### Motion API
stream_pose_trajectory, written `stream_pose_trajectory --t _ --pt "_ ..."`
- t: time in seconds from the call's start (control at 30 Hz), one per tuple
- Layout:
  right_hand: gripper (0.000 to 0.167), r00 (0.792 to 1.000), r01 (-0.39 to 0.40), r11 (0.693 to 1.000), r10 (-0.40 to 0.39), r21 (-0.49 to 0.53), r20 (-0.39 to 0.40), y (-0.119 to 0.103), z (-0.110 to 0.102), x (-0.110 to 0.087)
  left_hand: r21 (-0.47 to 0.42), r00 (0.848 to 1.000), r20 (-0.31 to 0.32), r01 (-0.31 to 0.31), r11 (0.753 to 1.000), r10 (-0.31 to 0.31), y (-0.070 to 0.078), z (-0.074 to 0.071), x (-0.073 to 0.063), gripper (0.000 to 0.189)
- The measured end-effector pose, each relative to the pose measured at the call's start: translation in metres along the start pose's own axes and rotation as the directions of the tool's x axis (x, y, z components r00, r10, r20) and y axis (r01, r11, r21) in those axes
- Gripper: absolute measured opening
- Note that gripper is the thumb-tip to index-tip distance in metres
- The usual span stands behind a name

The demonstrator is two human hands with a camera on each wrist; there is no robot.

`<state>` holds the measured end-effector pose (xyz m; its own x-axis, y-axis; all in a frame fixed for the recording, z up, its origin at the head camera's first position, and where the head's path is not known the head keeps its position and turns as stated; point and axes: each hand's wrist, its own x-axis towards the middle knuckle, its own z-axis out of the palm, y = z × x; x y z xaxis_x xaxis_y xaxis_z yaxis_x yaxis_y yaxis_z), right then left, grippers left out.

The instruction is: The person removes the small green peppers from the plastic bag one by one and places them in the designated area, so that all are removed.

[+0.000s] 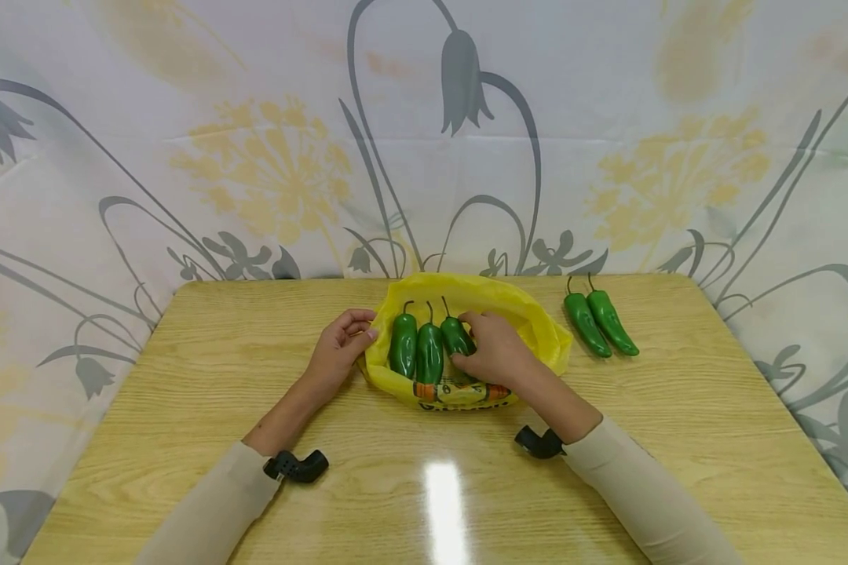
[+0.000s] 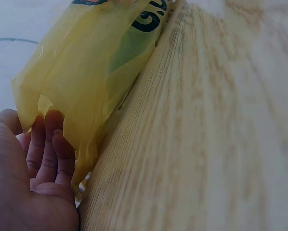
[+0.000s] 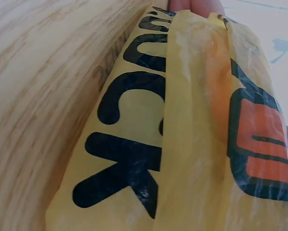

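Green peppers (image 1: 429, 353) bagged: three — inside the yellow bag (image 1: 466, 285)
Peppers left out (image 1: 612, 322): two — side by side on the table (image 1: 685, 439), right of the bag
Right hand (image 1: 496, 351): gripping the rightmost bagged pepper (image 1: 455, 336)
Left hand (image 1: 338, 343): pinching the bag's left rim

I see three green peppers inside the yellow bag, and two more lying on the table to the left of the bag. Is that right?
Not quite: the two other peppers lie to the right of the yellow bag, as the head view shows.
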<state>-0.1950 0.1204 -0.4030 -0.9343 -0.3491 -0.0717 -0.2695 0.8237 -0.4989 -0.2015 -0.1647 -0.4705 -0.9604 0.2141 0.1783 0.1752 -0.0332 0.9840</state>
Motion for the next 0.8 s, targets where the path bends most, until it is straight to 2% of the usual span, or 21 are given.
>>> stream_pose_trajectory --t 0.3,0.8 --pt "0.062 1.000 0.005 1.000 -0.006 -0.026 -0.012 0.0025 0.0025 0.0033 0.010 1.000 -0.003 0.001 1.000 -0.001 0.0007 -0.0001 0.0000 0.031" --pt "0.063 0.999 0.007 1.000 -0.007 -0.006 -0.040 0.0031 0.0012 -0.0013 0.014 1.000 -0.008 0.013 1.000 -0.013 -0.0007 -0.0002 -0.0008 0.031"
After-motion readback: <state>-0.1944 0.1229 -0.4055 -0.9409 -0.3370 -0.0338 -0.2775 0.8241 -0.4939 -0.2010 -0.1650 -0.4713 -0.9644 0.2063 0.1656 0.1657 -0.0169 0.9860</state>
